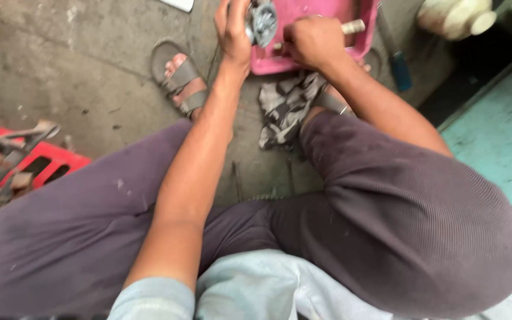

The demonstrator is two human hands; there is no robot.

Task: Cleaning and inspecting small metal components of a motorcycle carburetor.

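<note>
My left hand [233, 29] grips a small grey metal part [262, 22] and holds it over a pink plastic tray [306, 12] at the top of the head view. My right hand [312, 40] is closed around a tool with a pale handle [354, 26] that sticks out to the right, right beside the metal part. I am squatting, with both knees in dark purple trousers filling the lower view. The tool's tip is hidden behind my fingers.
A dirty patterned rag [285, 104] lies on the concrete floor below the tray. My sandalled foot [182, 80] rests left of it. A red crate with metal parts [13, 163] sits at the left. A blue-handled tool [399, 68] and a cream container [454, 16] lie at the upper right.
</note>
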